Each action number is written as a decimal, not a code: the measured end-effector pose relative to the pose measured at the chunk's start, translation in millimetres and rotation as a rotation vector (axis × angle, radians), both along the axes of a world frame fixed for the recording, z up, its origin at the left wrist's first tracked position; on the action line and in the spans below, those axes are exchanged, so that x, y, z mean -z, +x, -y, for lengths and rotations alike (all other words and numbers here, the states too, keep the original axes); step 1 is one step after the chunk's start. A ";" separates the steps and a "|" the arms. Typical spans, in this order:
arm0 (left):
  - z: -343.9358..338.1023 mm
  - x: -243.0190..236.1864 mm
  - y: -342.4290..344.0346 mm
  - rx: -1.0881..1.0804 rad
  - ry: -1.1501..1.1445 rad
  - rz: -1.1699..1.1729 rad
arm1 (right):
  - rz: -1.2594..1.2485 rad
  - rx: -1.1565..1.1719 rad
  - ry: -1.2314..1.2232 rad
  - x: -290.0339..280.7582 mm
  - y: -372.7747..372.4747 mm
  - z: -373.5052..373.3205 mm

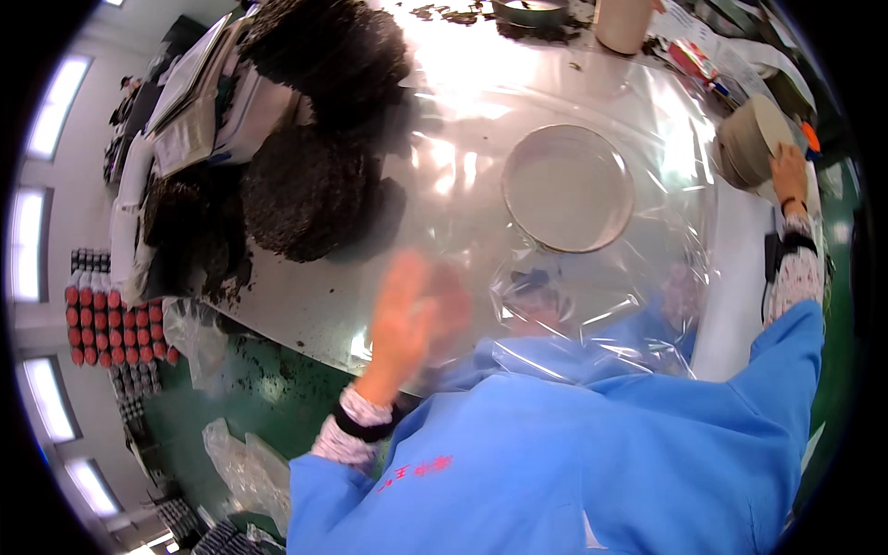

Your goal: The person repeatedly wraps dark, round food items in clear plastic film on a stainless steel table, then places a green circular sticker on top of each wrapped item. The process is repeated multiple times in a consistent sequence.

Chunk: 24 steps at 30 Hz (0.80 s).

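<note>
Bright metal tabletop [319,301] spreads before the person, whose blue smock [555,453] is nearest. Ahead of it, the left hand [402,319] is blurred over the table, fingers seemingly extended and nothing visible in them. To that hand's right lies wrinkled clear plastic film [638,268]; up and to its right, a round, thin-rimmed ring [578,251] sits flat, though whether over or under the film cannot be told. Out on a stretched arm, the right hand [789,171] touches a stack of pale round discs [743,148] just to its left; how tightly the fingers close is unclear. For good handling, it would likely help to feel for a single disc's edge, steady the stack against sliding, and keep the film's folds clear of the ring. Beyond the left hand, to its upper left, stand dark, rough round slabs [310,190]; much farther left, red-and-black stacked goods [116,324] stand near tall windows [30,245].
</note>
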<state>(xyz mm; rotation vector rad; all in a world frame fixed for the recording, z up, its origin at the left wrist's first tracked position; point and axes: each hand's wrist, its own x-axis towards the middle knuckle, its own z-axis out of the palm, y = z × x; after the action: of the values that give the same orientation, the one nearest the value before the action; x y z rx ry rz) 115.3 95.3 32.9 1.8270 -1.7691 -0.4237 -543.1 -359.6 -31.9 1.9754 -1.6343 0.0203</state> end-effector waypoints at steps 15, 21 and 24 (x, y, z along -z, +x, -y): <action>61.6 -25.1 172.7 -0.313 0.013 0.555 | 0.522 -1.118 -0.138 -108.2 342.3 -208.1; 96.3 -64.4 68.1 -0.260 -0.456 0.798 | 0.351 -1.024 0.363 -62.9 360.5 -244.4; 117.3 -49.1 -21.3 0.148 -0.497 0.580 | 0.675 -0.896 -0.101 -124.9 355.2 -239.6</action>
<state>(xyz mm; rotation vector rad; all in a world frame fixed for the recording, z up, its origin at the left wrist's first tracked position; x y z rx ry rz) 94.0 -22.0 82.0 1.5448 -2.1407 0.5136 -187.9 -120.0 93.0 2.6000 -0.8796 1.1777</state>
